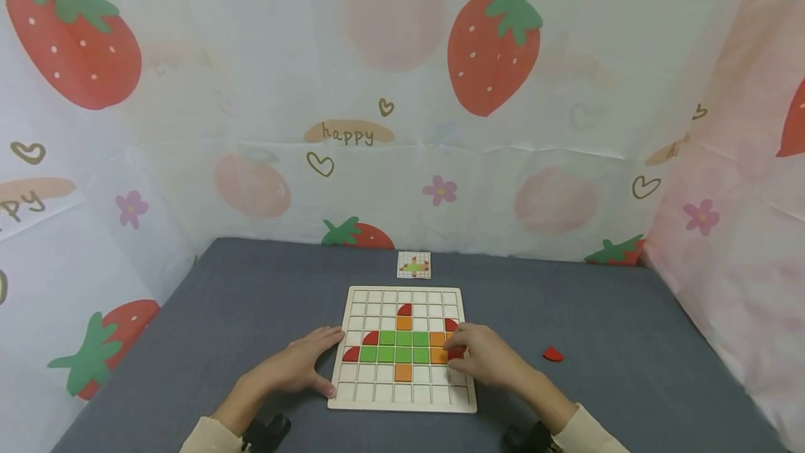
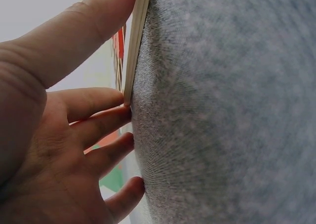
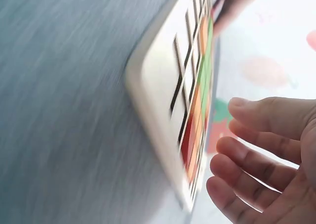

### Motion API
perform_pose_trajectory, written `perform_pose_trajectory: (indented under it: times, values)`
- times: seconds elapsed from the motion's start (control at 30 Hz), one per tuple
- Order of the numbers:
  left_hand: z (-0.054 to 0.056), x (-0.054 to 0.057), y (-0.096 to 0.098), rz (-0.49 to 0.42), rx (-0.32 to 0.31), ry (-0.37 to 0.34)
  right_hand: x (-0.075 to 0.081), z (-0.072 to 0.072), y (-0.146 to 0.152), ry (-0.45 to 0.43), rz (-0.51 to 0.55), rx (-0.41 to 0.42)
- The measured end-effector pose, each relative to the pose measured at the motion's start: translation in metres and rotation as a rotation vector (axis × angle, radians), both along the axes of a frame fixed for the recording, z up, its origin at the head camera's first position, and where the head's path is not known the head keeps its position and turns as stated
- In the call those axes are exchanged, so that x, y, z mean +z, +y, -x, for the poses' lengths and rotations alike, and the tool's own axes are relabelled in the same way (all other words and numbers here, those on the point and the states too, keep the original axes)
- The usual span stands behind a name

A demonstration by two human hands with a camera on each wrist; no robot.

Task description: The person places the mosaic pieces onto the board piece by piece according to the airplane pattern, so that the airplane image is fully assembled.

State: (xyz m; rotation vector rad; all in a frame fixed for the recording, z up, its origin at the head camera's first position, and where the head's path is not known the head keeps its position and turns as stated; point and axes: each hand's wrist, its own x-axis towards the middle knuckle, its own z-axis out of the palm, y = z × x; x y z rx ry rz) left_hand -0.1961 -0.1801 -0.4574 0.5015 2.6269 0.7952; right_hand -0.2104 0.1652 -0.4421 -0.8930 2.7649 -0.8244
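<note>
A square wooden grid board (image 1: 434, 398) lies on the table, set with green and orange squares and red quarter-round pieces. My left hand (image 1: 298, 361) rests at its left side. In the left wrist view the thumb and forefinger touch the board's edge (image 2: 132, 61), with the fingers spread and nearly straight. Over the right side hovers my right hand (image 1: 483, 355), partly covering a red quarter-round piece (image 1: 458, 351) in the grid. The right wrist view shows the right hand's fingers (image 3: 247, 164) loosely bent above the board, nothing between them.
One loose red quarter-round piece (image 1: 553, 354) lies on the dark grey tablecloth (image 1: 616, 383), right of the board. A small printed card (image 1: 414, 265) with a coloured grid picture is behind the board. Curtains (image 1: 402, 89) with strawberry prints enclose the back and sides.
</note>
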Motion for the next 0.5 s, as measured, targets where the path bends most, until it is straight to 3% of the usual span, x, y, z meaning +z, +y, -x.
perform_pose_trajectory:
  times: [0.3, 0.5]
  values:
    - [0.000, -0.001, 0.000, 0.003, -0.004, -0.006, 0.000, 0.006, 0.056, 0.018, -0.075, -0.183]
    - [0.001, 0.000, 0.001, 0.010, -0.001, -0.005, -0.002, 0.008, 0.086, 0.024, -0.086, -0.246]
